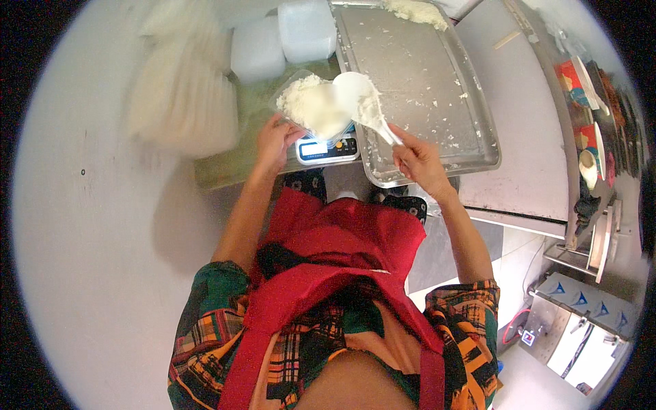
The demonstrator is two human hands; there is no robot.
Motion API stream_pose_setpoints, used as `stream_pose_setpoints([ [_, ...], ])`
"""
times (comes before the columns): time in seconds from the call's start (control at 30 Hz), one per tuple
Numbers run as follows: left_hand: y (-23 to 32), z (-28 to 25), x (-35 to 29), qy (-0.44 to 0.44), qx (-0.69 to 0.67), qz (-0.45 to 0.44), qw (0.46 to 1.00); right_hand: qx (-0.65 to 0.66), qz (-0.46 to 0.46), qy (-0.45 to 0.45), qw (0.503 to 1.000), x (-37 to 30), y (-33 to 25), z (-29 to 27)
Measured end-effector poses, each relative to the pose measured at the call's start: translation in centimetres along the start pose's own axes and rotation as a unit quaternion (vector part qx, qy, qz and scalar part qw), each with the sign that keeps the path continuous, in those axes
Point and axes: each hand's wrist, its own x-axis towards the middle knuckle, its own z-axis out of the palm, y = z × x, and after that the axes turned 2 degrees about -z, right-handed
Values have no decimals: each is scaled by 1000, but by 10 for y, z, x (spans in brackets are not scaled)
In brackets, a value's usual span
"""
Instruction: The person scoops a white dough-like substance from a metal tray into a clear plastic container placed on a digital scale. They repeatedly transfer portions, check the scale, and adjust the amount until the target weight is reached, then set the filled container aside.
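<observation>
A clear plastic container (pixel 331 140) heaped with white cooked rice (pixel 301 100) rests on a small digital scale (pixel 321 153). My left hand (pixel 275 141) grips the container's near left edge between thumb and fingers. In my right hand (pixel 417 159) is the handle of a white rice paddle (pixel 350 90). Its broad head is over the right side of the rice, and some grains cling to it. Whether the paddle touches the rice I cannot tell. Right of the scale lies a large metal tray (pixel 403 68) with scattered grains.
A tall stack of nested clear containers (pixel 181 102) stands at the left. Two translucent tubs (pixel 307 31) sit beyond the scale. More rice (pixel 417 12) lies at the tray's far end. A white surface (pixel 512 116) borders the tray, with a cluttered shelf (pixel 594 116) farther right.
</observation>
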Motion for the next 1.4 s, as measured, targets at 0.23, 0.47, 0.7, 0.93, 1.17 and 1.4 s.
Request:
stream_pose_setpoints([
  [0.23, -3, -17, 13, 5, 58, 17, 998, -474, -157, -57, 864, -8, -18, 14],
  [0.47, 30, -16, 15, 91, 135, 121, 979, -367, -162, 5, 916, -11, -7, 14],
  [0.7, 58, -4, 10, 5, 81, 128, 988, -178, -118, 88, 973, -19, -5, 9],
  [0.93, 64, -15, 44, 48, 209, 182, 960, -189, -35, 143, 971, -45, 41, -5],
  [1.17, 69, -35, 123, 132, 496, 415, 751, 119, 129, 195, 965, -59, 44, -9],
  [1.4, 76, -15, 128, 182, 684, 406, 578, 66, 135, 235, 960, -68, 51, -27],
])
